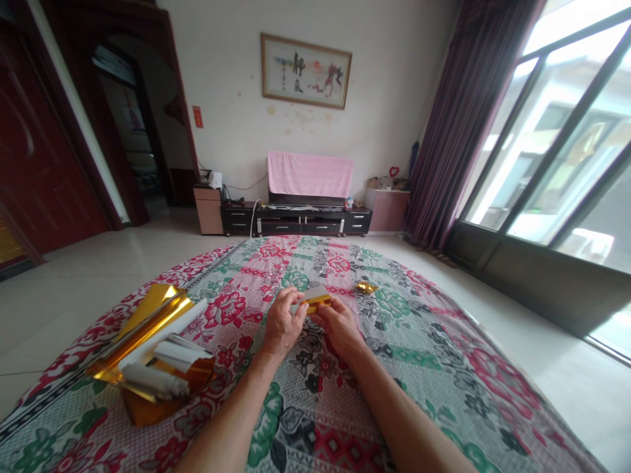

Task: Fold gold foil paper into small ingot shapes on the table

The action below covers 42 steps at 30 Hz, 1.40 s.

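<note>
Both of my hands meet over the middle of the flowered cloth (pixel 340 394), holding one small piece of gold foil paper (pixel 319 302) with a pale back side. My left hand (pixel 286 320) pinches its left end, thumb toward the near edge. On the right end, my right hand (pixel 340 323) grips the paper between thumb and fingers. The near edge of the piece looks folded over, showing a gold strip. Beyond my right hand lies a small shaped piece of gold foil (pixel 365 288).
At the left are gold foil sheets (pixel 158 309) and several white-backed paper rolls (pixel 155 380) in a pile. Farther off stand a low black cabinet (pixel 300 223) and a pink cloth (pixel 310 173) over something. A purple curtain (pixel 458 118) hangs by the windows at the right.
</note>
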Tool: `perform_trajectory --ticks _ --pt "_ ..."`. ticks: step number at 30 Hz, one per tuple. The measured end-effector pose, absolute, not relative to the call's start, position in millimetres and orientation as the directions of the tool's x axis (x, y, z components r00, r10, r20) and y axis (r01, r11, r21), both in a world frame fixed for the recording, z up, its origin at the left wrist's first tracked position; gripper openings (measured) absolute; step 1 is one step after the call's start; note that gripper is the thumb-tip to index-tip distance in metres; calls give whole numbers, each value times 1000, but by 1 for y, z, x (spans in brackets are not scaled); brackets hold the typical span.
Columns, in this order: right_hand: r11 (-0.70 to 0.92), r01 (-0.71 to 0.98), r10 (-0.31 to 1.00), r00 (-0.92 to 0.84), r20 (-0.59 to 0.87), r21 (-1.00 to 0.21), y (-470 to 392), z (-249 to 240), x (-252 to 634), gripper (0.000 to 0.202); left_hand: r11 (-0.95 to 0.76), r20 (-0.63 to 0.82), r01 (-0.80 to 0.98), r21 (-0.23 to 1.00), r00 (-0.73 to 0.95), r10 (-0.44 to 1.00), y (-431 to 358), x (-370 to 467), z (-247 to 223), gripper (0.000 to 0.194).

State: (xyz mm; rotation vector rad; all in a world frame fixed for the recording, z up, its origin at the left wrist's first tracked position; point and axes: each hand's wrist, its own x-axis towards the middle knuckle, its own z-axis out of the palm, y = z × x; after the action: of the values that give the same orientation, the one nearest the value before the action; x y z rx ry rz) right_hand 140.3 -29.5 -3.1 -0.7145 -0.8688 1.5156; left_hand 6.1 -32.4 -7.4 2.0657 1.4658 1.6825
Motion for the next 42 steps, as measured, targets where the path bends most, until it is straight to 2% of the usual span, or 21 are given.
perform_trajectory --ticks 7,10,13,15,23,30,38,42 --pt "-14 -537 992 -111 53 -844 -29 -4 141 28 -517 675 565 643 -99 731 -29 4 -10 13" --pt "-10 -543 995 -86 43 -840 -28 -4 140 29 -535 733 638 554 -69 677 -30 4 -9 22" --pt "-5 -547 996 -76 44 -837 -28 -4 141 30 -552 796 718 423 -2 606 -33 5 -6 22" --pt "-3 -543 995 -82 50 -839 -29 -4 141 31 -553 797 737 389 31 603 -34 6 -4 22" --pt "6 -545 990 -117 83 -838 -29 -6 140 30 -538 754 737 409 59 655 -34 7 -6 14" --pt "11 -537 990 -114 85 -844 -29 -6 138 29 -548 762 732 404 61 644 -32 7 -9 11" --pt "41 -542 988 -104 115 -839 -26 -10 137 22 -537 782 823 186 207 588 -44 10 3 15" --pt "59 -554 984 -106 141 -831 -25 -11 136 23 -526 764 837 153 237 600 -48 12 8 17"
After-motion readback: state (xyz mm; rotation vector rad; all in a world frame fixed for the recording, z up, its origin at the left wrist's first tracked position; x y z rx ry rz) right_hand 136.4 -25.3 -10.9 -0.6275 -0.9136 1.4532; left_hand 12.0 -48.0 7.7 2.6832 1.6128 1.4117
